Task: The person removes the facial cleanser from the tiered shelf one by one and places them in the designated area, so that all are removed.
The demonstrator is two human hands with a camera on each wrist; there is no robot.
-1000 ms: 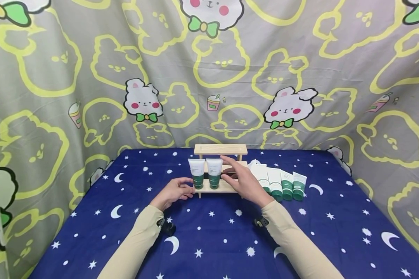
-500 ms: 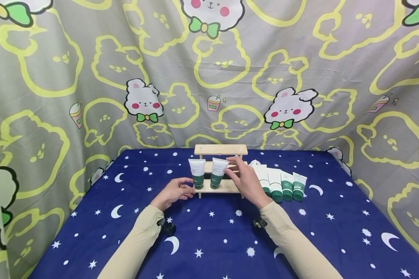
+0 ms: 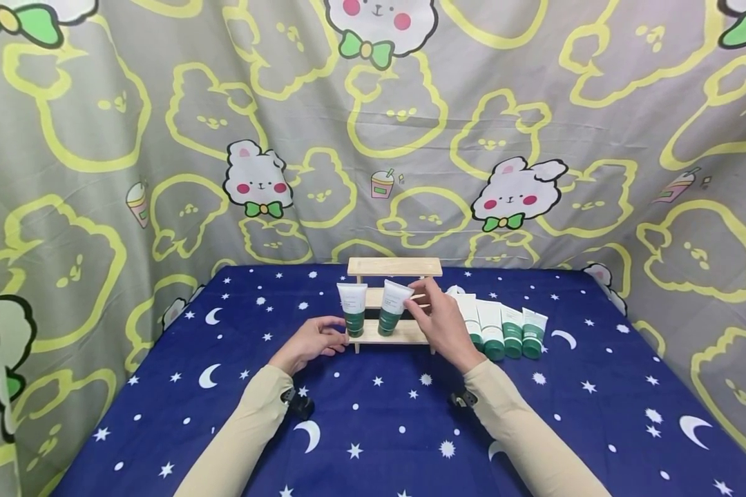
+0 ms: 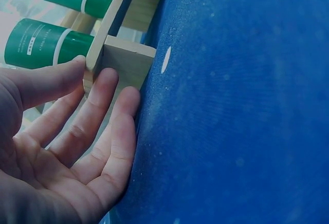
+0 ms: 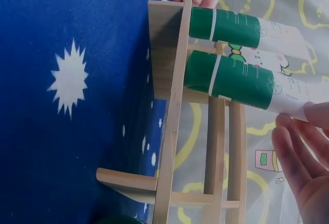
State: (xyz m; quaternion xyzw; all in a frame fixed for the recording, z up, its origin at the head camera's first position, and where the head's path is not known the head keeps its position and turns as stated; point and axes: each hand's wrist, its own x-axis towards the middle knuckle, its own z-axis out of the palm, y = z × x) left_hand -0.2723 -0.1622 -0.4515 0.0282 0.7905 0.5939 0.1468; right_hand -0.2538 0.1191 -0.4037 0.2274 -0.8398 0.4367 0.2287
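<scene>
A small wooden tiered stand [image 3: 404, 332] sits on the table. On its lowest tier two white-and-green squeeze tubes stand on their green caps. The left tube [image 3: 352, 310] is upright, close to the stand's left end. Tilted to the right, the other tube [image 3: 393, 308] has its white top end pinched between the thumb and fingers of my right hand [image 3: 443, 324]; its cap end is at the tier board. My left hand [image 3: 313, 342] holds the left end of the lowest tier, with thumb and fingertips [image 4: 107, 77] at the board and leg.
Several more white-and-green tubes [image 3: 512, 331] lie side by side right of the stand. The upper tier [image 3: 394, 266] rises behind at the back. A dark blue star-patterned cloth [image 3: 373, 428] covers the table, and a patterned curtain [image 3: 323, 124] hangs behind.
My right hand has shifted slightly right, tipping the top of the right tube from upright to a rightward tilt. The left hand and left tube stay in place.
</scene>
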